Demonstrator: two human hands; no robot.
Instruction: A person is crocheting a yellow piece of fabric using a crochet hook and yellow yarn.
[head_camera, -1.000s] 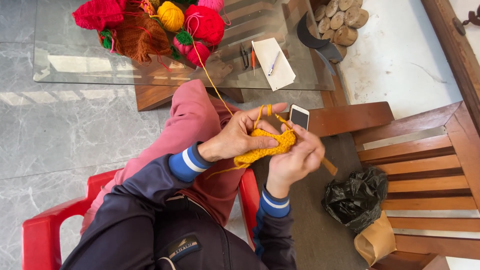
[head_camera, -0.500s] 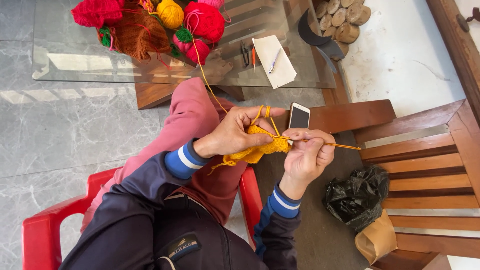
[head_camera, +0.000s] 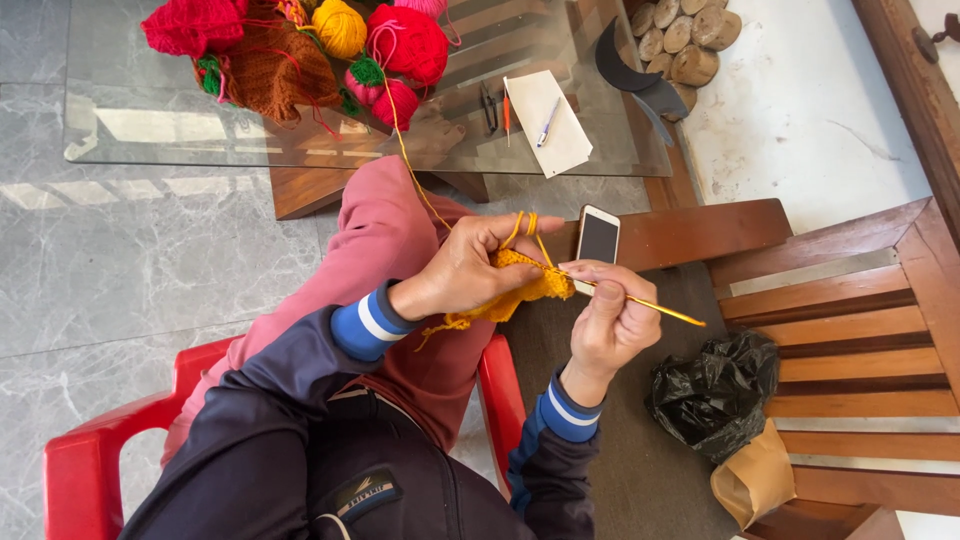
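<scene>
Left hand (head_camera: 470, 265) clenched around the orange crochet piece (head_camera: 515, 290), yarn strands looped over its index finger. The piece sat between both hands, above the lap, just beside the red chair (head_camera: 90, 470) arm. Right hand (head_camera: 605, 320) gripped the yellow crochet hook (head_camera: 640, 302) in a pinch, thumb and fingers closed on the shaft; the hook tip was buried in the orange piece, the back end stuck out to the right. An orange yarn strand (head_camera: 415, 170) ran from the left hand up over the pink trouser leg (head_camera: 375, 225) to the glass surface (head_camera: 130, 130). On that surface: a yellow yarn ball (head_camera: 340, 27), red yarn balls (head_camera: 410, 45), a brown knitted piece (head_camera: 280, 70), a white paper (head_camera: 548, 122) with a pen (head_camera: 545, 122) lying on it, small scissors (head_camera: 488, 108) just beside the paper. A smartphone (head_camera: 598, 238) lay screen-up on the wooden bench arm (head_camera: 700, 230), touching neither hand, near the right hand's fingers. A black plastic bag (head_camera: 715, 390) and a brown paper bag (head_camera: 755, 478) sat on the bench seat, well right of the hands. Sleeves were dark with blue and white cuffs.
</scene>
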